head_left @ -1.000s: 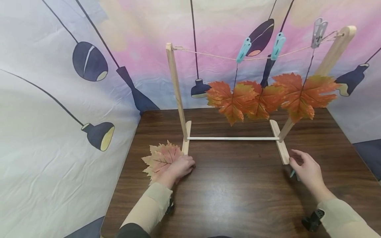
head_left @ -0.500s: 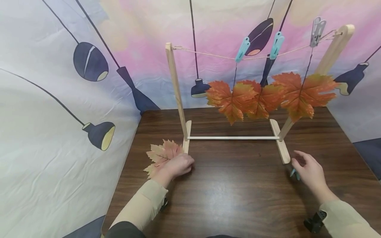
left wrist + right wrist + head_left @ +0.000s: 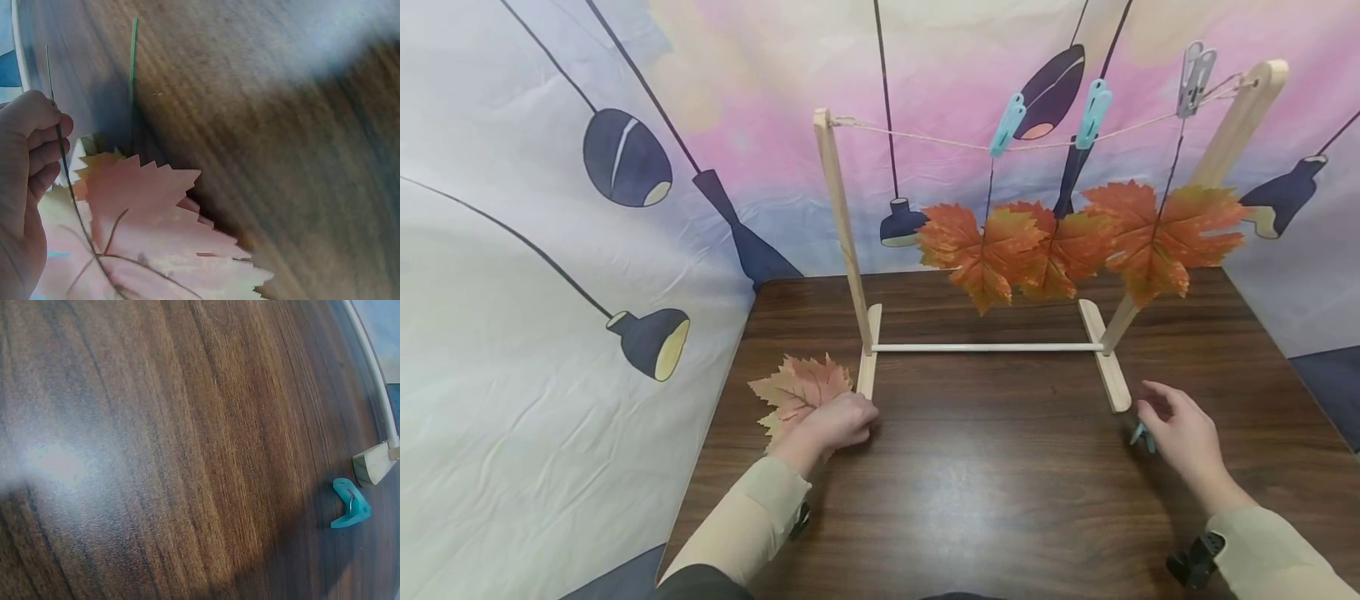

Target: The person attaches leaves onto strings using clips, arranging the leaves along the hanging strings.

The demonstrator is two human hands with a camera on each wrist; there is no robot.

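Note:
My left hand (image 3: pixel 835 423) pinches the thin dark stem of a pale pink-and-cream artificial maple leaf (image 3: pixel 799 390) beside the rack's left foot. In the left wrist view, the leaf (image 3: pixel 156 225) spreads below the fingers, and a second, green stem (image 3: pixel 133 69) stands out behind it. Over the table's right side, my right hand (image 3: pixel 1182 433) hovers with loosely bent fingers, holding nothing. Just beneath its thumb lies a teal clothespin (image 3: pixel 1143 438); the right wrist view shows this clothespin (image 3: pixel 351 505) on the wood near the rack's foot, the hand out of frame.
A wooden rack with a white crossbar (image 3: pixel 985 347) stands on the brown table (image 3: pixel 970 467). On its string (image 3: pixel 917 135), two teal clothespins (image 3: pixel 1007 125) and a grey one (image 3: pixel 1195 79) hold three orange maple leaves (image 3: pixel 985 250). A patterned cloth (image 3: pixel 737 67) hangs behind.
My left hand has shifted slightly left and toward me with the pale leaf, which has turned a little. The right hand has stayed almost still above the clothespin.

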